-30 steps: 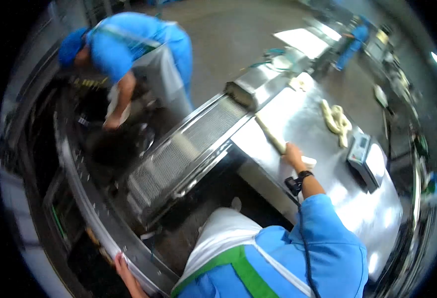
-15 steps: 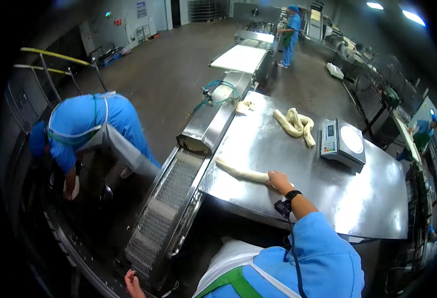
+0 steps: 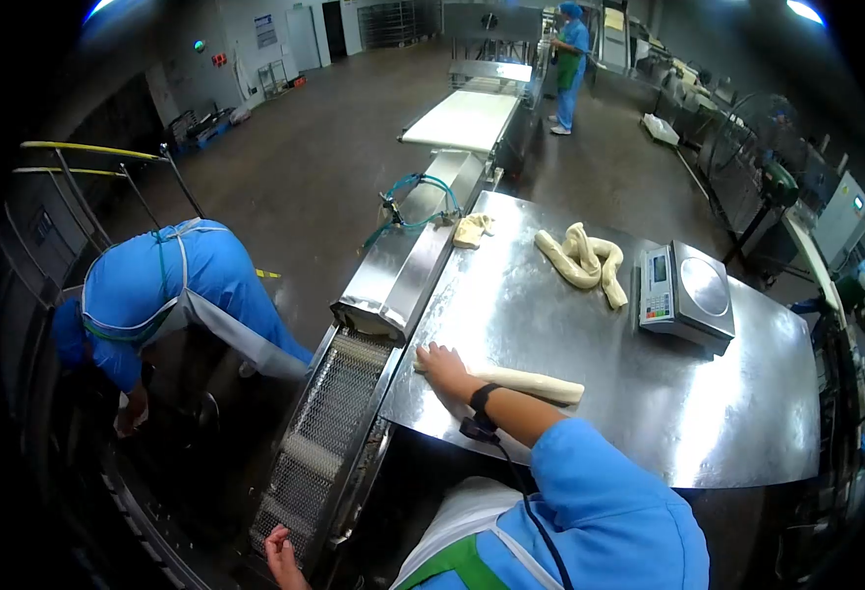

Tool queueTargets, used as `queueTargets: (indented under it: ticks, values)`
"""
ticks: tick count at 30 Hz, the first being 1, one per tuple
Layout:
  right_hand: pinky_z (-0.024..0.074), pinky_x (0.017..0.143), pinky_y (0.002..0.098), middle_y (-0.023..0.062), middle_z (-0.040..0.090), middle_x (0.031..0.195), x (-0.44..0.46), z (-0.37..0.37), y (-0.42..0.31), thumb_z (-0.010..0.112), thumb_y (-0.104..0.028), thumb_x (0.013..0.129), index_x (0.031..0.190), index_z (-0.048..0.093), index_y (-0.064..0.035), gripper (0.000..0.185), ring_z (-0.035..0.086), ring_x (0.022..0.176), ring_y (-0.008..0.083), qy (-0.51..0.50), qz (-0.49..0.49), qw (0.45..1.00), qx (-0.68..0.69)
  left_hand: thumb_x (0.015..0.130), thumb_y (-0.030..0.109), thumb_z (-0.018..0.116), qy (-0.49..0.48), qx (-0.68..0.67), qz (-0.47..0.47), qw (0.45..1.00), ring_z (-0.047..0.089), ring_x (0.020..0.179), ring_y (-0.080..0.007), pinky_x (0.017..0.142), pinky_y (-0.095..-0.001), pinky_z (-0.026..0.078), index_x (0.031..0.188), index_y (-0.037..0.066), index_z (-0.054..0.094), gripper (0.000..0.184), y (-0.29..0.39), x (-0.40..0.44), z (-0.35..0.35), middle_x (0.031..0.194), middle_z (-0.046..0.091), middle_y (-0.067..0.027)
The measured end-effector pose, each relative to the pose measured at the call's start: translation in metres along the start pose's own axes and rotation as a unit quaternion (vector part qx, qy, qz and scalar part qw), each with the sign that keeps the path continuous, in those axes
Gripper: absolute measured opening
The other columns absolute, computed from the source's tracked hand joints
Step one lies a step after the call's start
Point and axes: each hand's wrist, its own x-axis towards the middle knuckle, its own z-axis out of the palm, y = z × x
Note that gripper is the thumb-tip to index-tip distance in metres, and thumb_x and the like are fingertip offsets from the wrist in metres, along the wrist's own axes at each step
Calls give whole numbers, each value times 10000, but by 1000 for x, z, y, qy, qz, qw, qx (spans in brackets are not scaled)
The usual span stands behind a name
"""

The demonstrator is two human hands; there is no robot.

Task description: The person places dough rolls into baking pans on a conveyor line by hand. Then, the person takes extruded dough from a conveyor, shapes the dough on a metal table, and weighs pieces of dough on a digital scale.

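A long pale dough rope [image 3: 531,383] lies across the near left part of the steel table. My right hand [image 3: 445,372], with a black band at the wrist, is closed over the rope's left end. The fingertips are partly hidden behind the hand. My left hand [image 3: 283,557] hangs low beside the bottom end of the mesh conveyor [image 3: 329,408], its fingers loosely bent and apart with nothing in them. Farther back on the table lie a folded, twisted dough rope [image 3: 582,258] and a small dough lump [image 3: 473,230].
A digital scale [image 3: 686,295] stands on the right of the steel table [image 3: 639,413]. A metal cover [image 3: 393,285] and a white belt [image 3: 462,120] continue beyond the mesh conveyor. One co-worker [image 3: 172,285] bends down at the left; another person [image 3: 570,69] stands far back.
My right hand has moved from the dough rope's right end to its left end. The rope now lies farther right and nearer to me. My left hand has shifted slightly right.
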Motion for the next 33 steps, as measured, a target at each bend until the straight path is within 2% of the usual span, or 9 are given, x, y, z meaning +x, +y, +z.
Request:
queueTargets:
  ticks: [5,10,12,15,24,28,30,32,33]
  values:
    - [405,666,390,179,509,849,-3,-49,23,475,-349,724,967,425,-40,396,500,793,313,-15,73,980,184,802,171,407,50,3,-80,995,397,933,-149,806,-262,287,958,31,462,216,6,0,9,1017,444,-62]
    - [390,715,367,215,499,907,14,-38,113,479,-398,711,873,500,43,470,480,839,325,142,284,945,78,811,255,400,55,24,-89,994,360,1034,-154,852,-299,244,965,70,443,245,3,-7,3,1090,417,-56]
    - [387,714,373,221,490,920,-7,-50,126,489,-405,702,866,503,41,475,478,834,330,134,291,942,96,793,157,406,72,-27,-67,995,391,944,-122,794,-247,263,915,56,467,169,7,-8,9,1058,436,-52]
    - [382,717,387,212,457,974,-43,-65,110,547,-390,667,983,440,34,539,468,855,322,-20,252,965,76,812,234,397,40,12,-67,997,372,1027,-153,850,-304,248,973,81,451,229,-3,-2,3,1072,434,-48]
    - [382,711,431,134,418,1004,-40,-60,57,605,-387,612,1174,261,-30,750,442,902,285,65,182,981,-3,778,139,416,-2,0,-41,999,401,951,-135,787,-259,279,894,55,471,154,38,17,36,1057,445,-57]
    - [399,679,394,135,445,969,1,-38,66,564,-309,660,1123,325,-33,589,463,874,283,73,149,986,-21,773,125,414,-22,34,-54,998,406,940,-143,781,-249,285,888,41,470,153,35,21,35,1041,450,-71]
    - [399,687,388,151,473,915,26,-33,98,537,-284,682,1016,410,-22,442,483,824,305,62,246,957,142,772,118,412,-7,37,-55,998,409,930,-142,770,-239,289,886,39,471,150,38,13,32,1031,454,-75]
    - [394,699,386,190,506,871,26,-63,129,497,-264,713,882,489,-2,312,493,799,326,107,312,920,209,772,112,410,10,39,-58,997,412,920,-140,759,-229,294,884,38,472,148,38,5,24,1022,458,-78]
    - [400,685,385,201,523,846,28,-52,164,505,-264,710,862,504,14,317,507,790,319,253,312,901,165,780,175,411,13,73,-98,992,406,953,-158,782,-268,286,908,55,471,185,37,2,18,1037,453,-71]
